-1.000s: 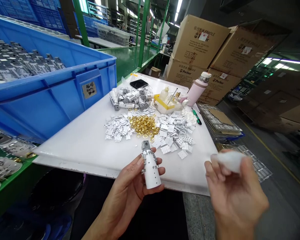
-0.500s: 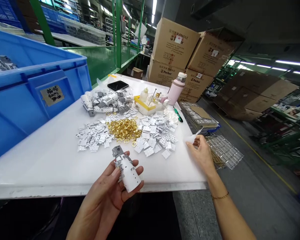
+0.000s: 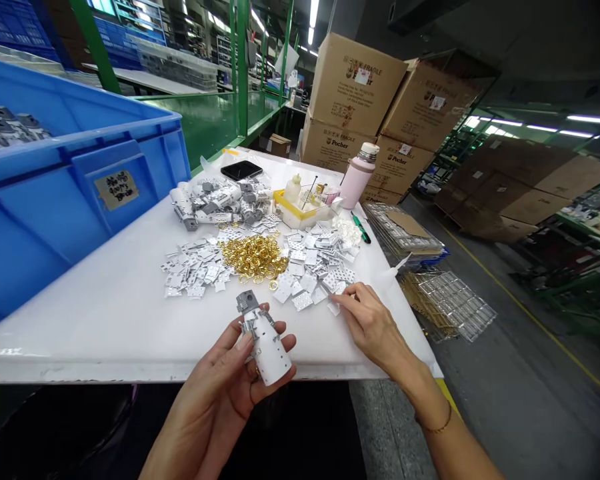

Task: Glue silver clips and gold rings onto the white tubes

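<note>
My left hand (image 3: 230, 373) is closed around a white cone-shaped plastic part (image 3: 269, 350) with a grey block at its narrow end and small grey fittings on its side. The part is tilted, wide end toward me. My right hand (image 3: 375, 327) reaches to the near right edge of a heap of small white perforated plates (image 3: 310, 260); its thumb and forefinger pinch at one plate (image 3: 334, 307). Left of that heap are gold rings (image 3: 254, 257) and a second heap of plates (image 3: 195, 267). Right of my right hand lies a translucent white piece with a pointed tip (image 3: 397, 268).
More white-and-grey parts (image 3: 225, 200) are piled behind the plates. A yellow-rimmed tray (image 3: 300, 215) with small bottles, a pink flask (image 3: 359, 177), a green pen-like tool (image 3: 361, 228) and a phone (image 3: 242, 170) stand farther back. A blue crate (image 3: 80, 167) borders the left.
My right hand has let go of the translucent pointed piece and moved left to the heap of plates. My left hand still holds the cone-shaped part, in much the same pose.
</note>
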`<state>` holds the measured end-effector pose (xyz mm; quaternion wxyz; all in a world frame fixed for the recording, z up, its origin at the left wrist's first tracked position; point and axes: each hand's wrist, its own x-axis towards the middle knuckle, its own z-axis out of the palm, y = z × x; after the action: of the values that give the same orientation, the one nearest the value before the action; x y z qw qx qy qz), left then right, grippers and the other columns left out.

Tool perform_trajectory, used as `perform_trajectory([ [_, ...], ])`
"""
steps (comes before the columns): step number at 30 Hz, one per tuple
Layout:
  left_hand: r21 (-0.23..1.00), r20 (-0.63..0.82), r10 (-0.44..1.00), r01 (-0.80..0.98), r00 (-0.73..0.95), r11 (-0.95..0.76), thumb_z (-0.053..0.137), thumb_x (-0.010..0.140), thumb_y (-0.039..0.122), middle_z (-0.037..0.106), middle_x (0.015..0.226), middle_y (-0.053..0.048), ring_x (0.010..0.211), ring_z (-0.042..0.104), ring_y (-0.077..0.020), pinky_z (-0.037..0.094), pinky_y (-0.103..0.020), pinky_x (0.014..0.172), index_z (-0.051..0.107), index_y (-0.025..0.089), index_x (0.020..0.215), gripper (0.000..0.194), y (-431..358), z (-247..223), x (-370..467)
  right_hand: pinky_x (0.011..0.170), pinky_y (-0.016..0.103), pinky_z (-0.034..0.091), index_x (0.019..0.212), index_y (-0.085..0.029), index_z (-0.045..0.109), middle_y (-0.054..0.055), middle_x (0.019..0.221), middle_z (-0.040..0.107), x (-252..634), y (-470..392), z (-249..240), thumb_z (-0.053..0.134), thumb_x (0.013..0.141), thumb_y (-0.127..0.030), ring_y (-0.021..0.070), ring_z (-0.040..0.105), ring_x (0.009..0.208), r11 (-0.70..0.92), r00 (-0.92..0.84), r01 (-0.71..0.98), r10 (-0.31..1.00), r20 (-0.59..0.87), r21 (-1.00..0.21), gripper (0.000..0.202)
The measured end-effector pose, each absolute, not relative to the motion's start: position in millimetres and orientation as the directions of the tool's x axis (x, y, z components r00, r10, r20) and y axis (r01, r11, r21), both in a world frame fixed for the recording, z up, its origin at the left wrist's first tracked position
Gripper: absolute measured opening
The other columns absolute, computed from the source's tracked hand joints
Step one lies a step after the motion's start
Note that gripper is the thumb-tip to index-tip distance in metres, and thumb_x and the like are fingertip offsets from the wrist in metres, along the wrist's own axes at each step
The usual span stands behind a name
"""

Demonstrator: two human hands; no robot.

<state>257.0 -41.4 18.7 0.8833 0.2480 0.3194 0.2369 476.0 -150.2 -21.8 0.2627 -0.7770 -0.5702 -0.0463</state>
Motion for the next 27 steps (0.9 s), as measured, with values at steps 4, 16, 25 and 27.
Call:
perform_trajectory([
  [4, 0.592, -0.444, 0.583, -0.266, 0.681, 0.761, 0.058, 0.09, 0.015, 0.076, 0.105, -0.009, 0.097, 0.071, -0.024, 0.063, -0.034, 0.075, 0.066, 0.018, 0.113, 0.025, -39.8, 18.3, 255.5, 0.075, 0.033, 0.044, 0.097, -0.018, 0.062, 0.006, 0.09, 0.059, 474.2, -155.2, -20.0, 0.043, 0.098, -0.028, 0.0203, 0.056, 0.085, -0.305, 0.417, 0.894, 0.833, 0.364, -0.327, 0.021],
  [16, 0.607, -0.459, 0.587, -0.247, 0.666, 0.755, 0.058, 0.09, 0.015, 0.072, 0.114, -0.012, 0.108, 0.068, -0.028, 0.063, -0.036, 0.077, 0.062, 0.018, 0.116, 0.026, -40.2, 17.4, 261.2, 0.064, 0.032, 0.034, 0.087, -0.022, 0.055, 0.003, 0.084, 0.061, 443.9, -134.4, -28.6, 0.056, 0.088, -0.044, 0.0237, 0.057, 0.082, -0.674, 0.777, 0.626, 0.582, 0.24, -0.391, 0.023],
  [25, 0.628, -0.427, 0.597, -0.253, 0.679, 0.737, 0.056, 0.092, 0.015, 0.069, 0.124, -0.014, 0.115, 0.064, -0.0289, 0.06, -0.037, 0.084, 0.055, 0.018, 0.121, 0.03, -45.7, 20.7, 257.6, 0.074, 0.037, 0.04, 0.089, -0.02, 0.059, 0.005, 0.085, 0.062, 452.5, -137.6, -25.2, 0.055, 0.082, -0.041, 0.0264, 0.057, 0.087, -0.669, 0.808, 0.561, 0.571, 0.147, -0.488, 0.022],
  [27, 0.635, -0.418, 0.596, -0.249, 0.686, 0.731, 0.056, 0.092, 0.016, 0.068, 0.124, -0.013, 0.115, 0.064, -0.0284, 0.06, -0.036, 0.085, 0.056, 0.018, 0.121, 0.029, -46.1, 21.1, 257.1, 0.074, 0.036, 0.041, 0.092, -0.02, 0.06, 0.004, 0.083, 0.062, 453.5, -137.9, -25.9, 0.054, 0.083, -0.038, 0.0255, 0.058, 0.085, -0.657, 0.81, 0.55, 0.571, 0.135, -0.516, 0.021],
])
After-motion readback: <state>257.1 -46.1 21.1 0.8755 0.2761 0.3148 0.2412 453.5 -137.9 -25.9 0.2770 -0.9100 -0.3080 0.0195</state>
